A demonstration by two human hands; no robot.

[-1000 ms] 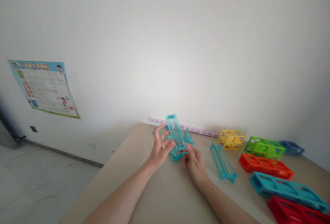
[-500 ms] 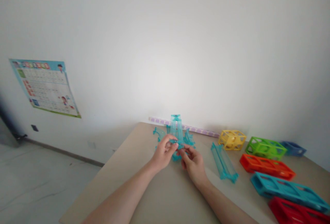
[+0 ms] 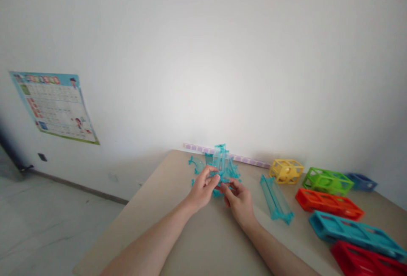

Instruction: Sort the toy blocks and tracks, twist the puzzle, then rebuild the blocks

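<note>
Between my two hands is a translucent teal plastic track piece (image 3: 220,159), its far end raised toward the wall. My left hand (image 3: 204,185) pinches its near left side with thumb and fingers. At its near right side, my right hand (image 3: 235,195) closes thumb and fingers on the same piece. My fingers cover part of the near end. Behind and around my hands lie several more teal pieces, among them a curved one (image 3: 197,164) at the left and a small heap (image 3: 233,170) at the right.
A long teal track piece (image 3: 276,199) lies right of my right hand. Further right stand open-frame blocks: yellow (image 3: 286,171), green (image 3: 327,181), dark blue (image 3: 362,182), orange (image 3: 329,204), light blue (image 3: 354,232) and red (image 3: 365,261). A purple patterned strip (image 3: 248,160) runs along the wall.
The held track piece has tilted, its far end now lower and slightly further right. Both hands keep their grip and have hardly moved.
</note>
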